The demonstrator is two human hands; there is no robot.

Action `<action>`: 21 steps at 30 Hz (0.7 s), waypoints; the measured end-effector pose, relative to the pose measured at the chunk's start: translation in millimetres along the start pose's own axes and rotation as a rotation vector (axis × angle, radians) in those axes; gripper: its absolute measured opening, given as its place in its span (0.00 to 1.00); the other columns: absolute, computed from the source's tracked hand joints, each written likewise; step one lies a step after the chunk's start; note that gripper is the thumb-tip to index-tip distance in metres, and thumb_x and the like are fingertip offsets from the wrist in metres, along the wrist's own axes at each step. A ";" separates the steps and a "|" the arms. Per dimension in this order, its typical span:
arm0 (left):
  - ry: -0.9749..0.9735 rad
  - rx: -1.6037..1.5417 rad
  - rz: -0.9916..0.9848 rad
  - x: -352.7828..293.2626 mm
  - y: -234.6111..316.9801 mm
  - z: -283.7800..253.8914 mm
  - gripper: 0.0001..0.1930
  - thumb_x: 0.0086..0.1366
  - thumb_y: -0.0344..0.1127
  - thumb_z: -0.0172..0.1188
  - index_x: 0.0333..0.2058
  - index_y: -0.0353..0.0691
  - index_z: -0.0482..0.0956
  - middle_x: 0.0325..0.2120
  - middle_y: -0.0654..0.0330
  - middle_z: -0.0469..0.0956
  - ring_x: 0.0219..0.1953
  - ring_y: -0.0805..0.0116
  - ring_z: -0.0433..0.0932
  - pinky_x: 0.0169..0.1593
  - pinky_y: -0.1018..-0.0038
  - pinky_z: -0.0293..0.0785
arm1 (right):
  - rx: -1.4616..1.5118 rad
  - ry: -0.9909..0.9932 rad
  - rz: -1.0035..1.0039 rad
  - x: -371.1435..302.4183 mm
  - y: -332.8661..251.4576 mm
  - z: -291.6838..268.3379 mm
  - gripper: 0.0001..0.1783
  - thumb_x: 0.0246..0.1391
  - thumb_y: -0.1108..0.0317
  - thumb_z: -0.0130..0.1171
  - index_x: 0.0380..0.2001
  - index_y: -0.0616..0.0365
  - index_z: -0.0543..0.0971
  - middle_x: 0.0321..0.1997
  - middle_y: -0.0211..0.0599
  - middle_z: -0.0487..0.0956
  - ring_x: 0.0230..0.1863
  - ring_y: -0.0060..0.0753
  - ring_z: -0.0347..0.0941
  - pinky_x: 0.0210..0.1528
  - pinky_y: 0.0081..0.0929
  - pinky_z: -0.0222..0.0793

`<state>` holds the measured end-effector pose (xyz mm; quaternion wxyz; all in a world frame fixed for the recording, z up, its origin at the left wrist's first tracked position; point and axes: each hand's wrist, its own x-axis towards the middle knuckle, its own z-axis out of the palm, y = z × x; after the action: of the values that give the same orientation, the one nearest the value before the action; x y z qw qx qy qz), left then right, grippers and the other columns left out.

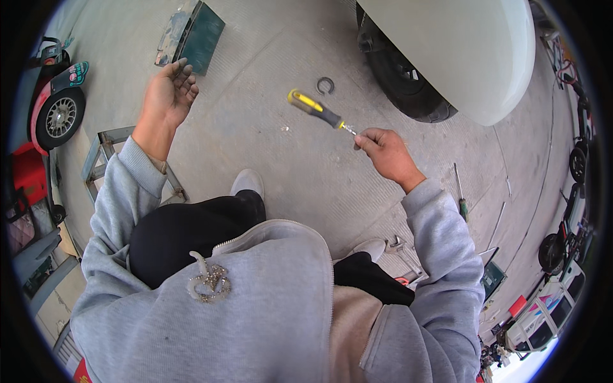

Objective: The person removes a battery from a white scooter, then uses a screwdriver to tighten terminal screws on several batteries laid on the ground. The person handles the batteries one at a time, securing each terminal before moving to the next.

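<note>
My right hand (388,156) pinches a screwdriver by its metal shaft. The yellow and dark grey handle of the screwdriver (314,108) points up and to the left, clear of the fingers. My left hand (171,94) is raised with the palm turned up and the fingers loosely curled and apart; nothing shows in it. Just beyond its fingertips, a dark green metal box (203,39) stands on the floor. A dark ring with a gap (325,85) lies on the floor beyond the yellow handle.
A black tyre (402,76) under a white vehicle panel (460,45) is ahead. A metal frame (96,159) is at left, near a red vehicle's wheel (60,118). At right lie a green-handled screwdriver (462,207), a long rod (497,223) and wrenches (403,252) by my shoe.
</note>
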<state>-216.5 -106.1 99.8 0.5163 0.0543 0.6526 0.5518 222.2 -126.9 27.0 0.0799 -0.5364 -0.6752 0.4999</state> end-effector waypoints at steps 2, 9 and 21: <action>-0.077 0.055 -0.043 -3.4 -8.6 7.0 0.12 0.70 0.39 0.51 0.44 0.40 0.77 0.33 0.64 0.77 0.33 0.70 0.73 0.39 0.73 0.72 | -0.299 -0.161 0.006 -34.1 32.9 6.7 0.17 0.59 0.54 0.56 0.33 0.56 0.82 0.27 0.45 0.80 0.32 0.49 0.76 0.36 0.44 0.70; -0.943 1.646 0.435 1.1 -68.6 78.2 0.20 0.68 0.41 0.53 0.56 0.43 0.73 0.52 0.54 0.75 0.50 0.55 0.75 0.53 0.63 0.72 | -0.574 -0.399 0.288 -190.0 138.0 -27.8 0.11 0.56 0.59 0.56 0.35 0.53 0.81 0.32 0.47 0.80 0.38 0.54 0.77 0.40 0.49 0.72; -0.888 2.108 0.735 18.0 -210.6 171.0 0.34 0.61 0.29 0.58 0.66 0.51 0.59 0.68 0.51 0.55 0.65 0.42 0.61 0.63 0.58 0.68 | -0.275 -0.080 0.656 -303.2 227.4 13.0 0.12 0.51 0.60 0.62 0.36 0.53 0.84 0.35 0.49 0.82 0.41 0.54 0.77 0.44 0.45 0.72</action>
<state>5.8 -62.0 -50.4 0.2094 0.8184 0.4938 -0.2060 485.3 -395.6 -22.4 -0.1842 -0.7103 -0.5308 0.4241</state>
